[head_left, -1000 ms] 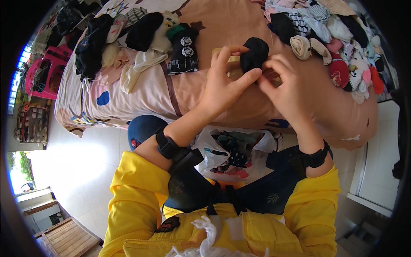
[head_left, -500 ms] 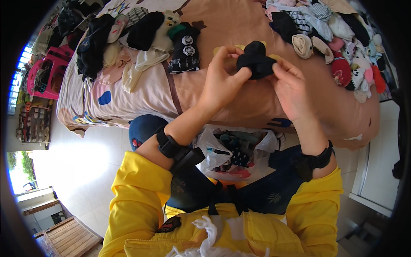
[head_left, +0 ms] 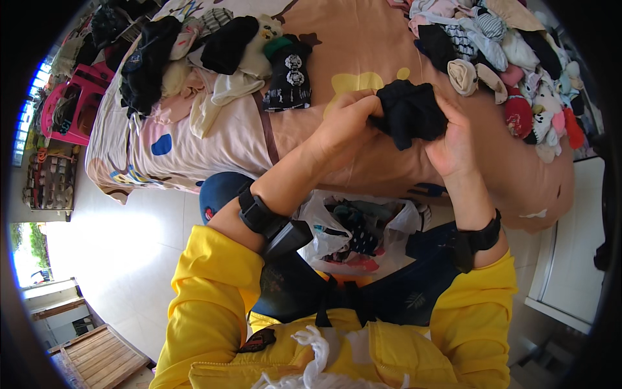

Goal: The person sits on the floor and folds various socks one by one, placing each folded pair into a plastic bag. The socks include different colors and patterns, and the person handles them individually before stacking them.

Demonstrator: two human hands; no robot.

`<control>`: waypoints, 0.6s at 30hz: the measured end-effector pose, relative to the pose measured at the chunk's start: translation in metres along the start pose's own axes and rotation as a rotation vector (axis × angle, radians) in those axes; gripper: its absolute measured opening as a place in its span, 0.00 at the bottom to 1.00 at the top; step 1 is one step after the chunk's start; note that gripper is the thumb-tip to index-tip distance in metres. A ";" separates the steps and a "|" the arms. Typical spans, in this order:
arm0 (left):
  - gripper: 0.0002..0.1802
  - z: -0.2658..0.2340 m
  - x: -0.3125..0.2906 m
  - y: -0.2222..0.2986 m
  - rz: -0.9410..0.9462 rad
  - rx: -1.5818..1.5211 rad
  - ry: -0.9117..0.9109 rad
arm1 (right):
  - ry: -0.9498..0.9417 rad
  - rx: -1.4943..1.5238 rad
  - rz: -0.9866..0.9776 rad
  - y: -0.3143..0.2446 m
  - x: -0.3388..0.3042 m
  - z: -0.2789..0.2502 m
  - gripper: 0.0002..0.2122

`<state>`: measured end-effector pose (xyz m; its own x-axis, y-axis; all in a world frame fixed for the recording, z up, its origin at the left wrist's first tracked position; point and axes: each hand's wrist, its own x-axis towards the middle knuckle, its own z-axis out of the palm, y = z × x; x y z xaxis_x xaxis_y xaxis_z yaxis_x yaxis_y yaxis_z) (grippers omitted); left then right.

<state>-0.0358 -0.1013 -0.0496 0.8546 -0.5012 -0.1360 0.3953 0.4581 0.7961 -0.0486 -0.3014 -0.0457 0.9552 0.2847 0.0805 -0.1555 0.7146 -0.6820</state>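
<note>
One black cloth (head_left: 414,115), gripped by left hand (head_left: 346,124) and right hand (head_left: 455,137), looks unfinished. At two o'clock, the beige roll (head_left: 462,78) seems done.

Forearms (head_left: 291,172) angle inward, left grip (head_left: 350,123) and right grip (head_left: 451,136) both closed.

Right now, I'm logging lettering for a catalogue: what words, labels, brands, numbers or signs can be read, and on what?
Nothing reads clearly.
Held black cloth: no lettering visible.
White-patterned garment: marks too small to read.
Jacket patch: too blurred to read.
Sheet: coloured marks near its left corner, too distorted to read.
</note>
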 end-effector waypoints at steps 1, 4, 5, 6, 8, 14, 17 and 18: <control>0.15 0.001 -0.001 0.002 0.006 -0.017 -0.033 | 0.073 -0.013 0.008 0.000 0.000 0.000 0.12; 0.14 0.009 -0.007 0.003 -0.059 -0.119 -0.005 | 0.156 -0.024 -0.004 -0.002 0.001 -0.001 0.10; 0.12 0.012 -0.009 0.001 -0.088 -0.199 0.063 | 0.157 0.013 0.008 -0.002 0.002 -0.002 0.10; 0.11 0.013 -0.010 0.001 -0.089 -0.295 0.049 | 0.158 0.049 0.020 -0.003 0.003 -0.003 0.10; 0.11 0.013 -0.009 0.002 -0.125 -0.273 0.044 | 0.250 -0.048 0.000 -0.004 0.006 -0.004 0.09; 0.15 0.009 -0.011 0.006 0.015 -0.119 -0.127 | 0.195 -0.241 -0.183 -0.005 0.004 0.009 0.09; 0.15 0.010 -0.016 0.007 0.100 0.066 -0.160 | 0.326 -0.431 -0.384 -0.014 0.006 0.014 0.11; 0.17 0.010 -0.016 0.007 0.161 0.166 -0.202 | 0.405 -0.550 -0.498 -0.019 0.009 0.013 0.12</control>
<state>-0.0507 -0.0974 -0.0360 0.8111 -0.5751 0.1061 0.1860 0.4256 0.8856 -0.0404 -0.3038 -0.0224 0.9124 -0.3073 0.2704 0.3523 0.2533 -0.9010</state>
